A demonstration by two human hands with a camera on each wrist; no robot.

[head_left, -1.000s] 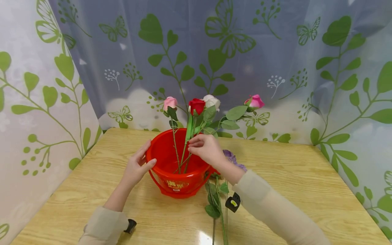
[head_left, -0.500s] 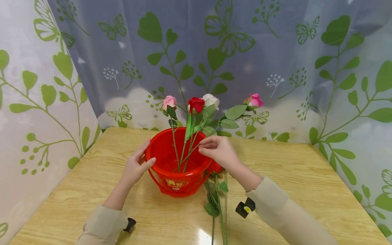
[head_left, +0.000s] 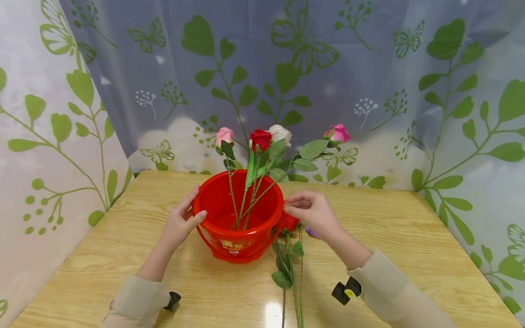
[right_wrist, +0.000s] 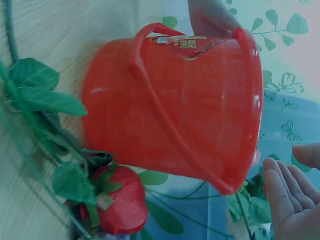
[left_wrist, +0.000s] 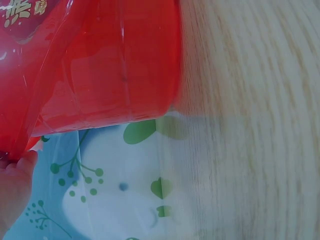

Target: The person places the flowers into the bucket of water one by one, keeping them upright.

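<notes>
We are looking at a small curtained nook, homely in look, though we cannot tell whether it belongs to a house or a studio. A curtain [head_left: 250, 27] printed with green leaves and butterflies closes the back, and similar hangings [head_left: 24, 168] line both sides. Between them we see a wood-grain worktop [head_left: 389, 228], where a plastic bucket [head_left: 239, 243] and flowers [head_left: 260, 140] look domestic.

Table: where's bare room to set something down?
Bare patches of table lie left of the left hand and right of the right hand; it's crowded right of the red bucket, where a red rose and leafy stems lie.
</notes>
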